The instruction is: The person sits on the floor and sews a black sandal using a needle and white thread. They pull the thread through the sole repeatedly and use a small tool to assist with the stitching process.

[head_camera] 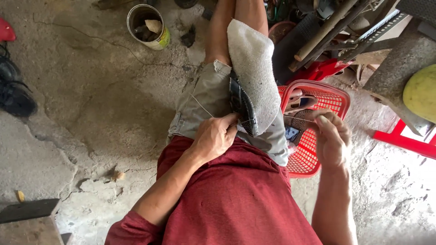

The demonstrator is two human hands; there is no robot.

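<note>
Red knit shirt (pixel 236 199) fills the near edge, worn by the seated person. Just above it, left hand (pixel 213 138) is closed around the heel end of a dark shoe with pale grey textured sole (pixel 252 77), pinning it sole-up along the thigh of grey-green shorts (pixel 204 104), apparently to steady it for stitching. Right of the shoe, right hand (pixel 331 138) pinches a thin thread (pixel 299 120), fingers curled shut, drawing it taut. Red plastic mesh basket (pixel 334 97) sits beneath that hand. Open tin can (pixel 147 20) stands on cracked concrete floor (pixel 91 104), well left of the shoe.
</note>
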